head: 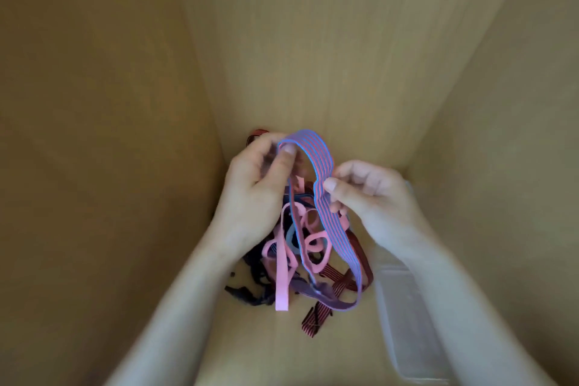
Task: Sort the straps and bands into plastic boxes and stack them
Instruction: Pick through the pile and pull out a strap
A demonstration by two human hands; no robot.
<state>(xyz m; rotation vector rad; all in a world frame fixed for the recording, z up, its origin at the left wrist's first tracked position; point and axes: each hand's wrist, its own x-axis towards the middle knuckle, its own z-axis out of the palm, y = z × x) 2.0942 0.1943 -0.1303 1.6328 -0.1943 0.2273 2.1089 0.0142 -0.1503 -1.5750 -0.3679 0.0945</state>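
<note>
A blue-and-red striped elastic band (316,153) arches between my two hands, above a tangled pile. My left hand (260,178) pinches one end of the arch with thumb and fingers. My right hand (369,194) pinches the band's other side at the thumb. The band's loop hangs down to the floor of the cabinet at the lower right. Under it lie pink bands (283,276), red-and-black striped straps (341,282) and dark straps (247,291). A clear plastic box (404,307) lies to the right of the pile, partly under my right forearm.
Everything sits inside a wooden cabinet compartment with a back wall (329,56) and side walls (109,135) close on both sides. Another red-striped strap (257,135) peeks out behind my left hand.
</note>
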